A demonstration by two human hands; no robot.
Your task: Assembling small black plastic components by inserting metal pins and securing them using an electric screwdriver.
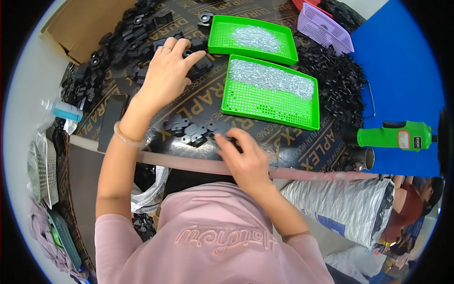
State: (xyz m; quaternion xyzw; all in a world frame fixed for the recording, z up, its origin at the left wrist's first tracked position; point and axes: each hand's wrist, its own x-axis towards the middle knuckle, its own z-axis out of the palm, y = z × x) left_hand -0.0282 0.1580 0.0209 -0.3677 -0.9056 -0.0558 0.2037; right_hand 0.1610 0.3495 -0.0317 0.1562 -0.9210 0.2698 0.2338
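My left hand (168, 71) reaches over the far-left part of the table, thumb and fingers apart, above black plastic parts (202, 65). Its fingertips are close to the pile, and I cannot see whether they touch a part. Near the front edge, my right hand (243, 158) is closed with its fingers round a black plastic part (231, 140), mostly hidden by the fingers. Just left of it lies a short row of black parts with grey metal plates (194, 132). Beyond that hand are two green perforated trays (270, 121) (220, 49) holding many small silvery metal pins.
Heaped black pieces (336, 75) lie right of the trays, with a lilac basket (326, 29) behind. A green power screwdriver (395, 137) and a metal cup (363, 158) are at the right. A dark phone (112, 120) and a blue-labelled bottle (66, 111) lie left. Another person sits at lower right.
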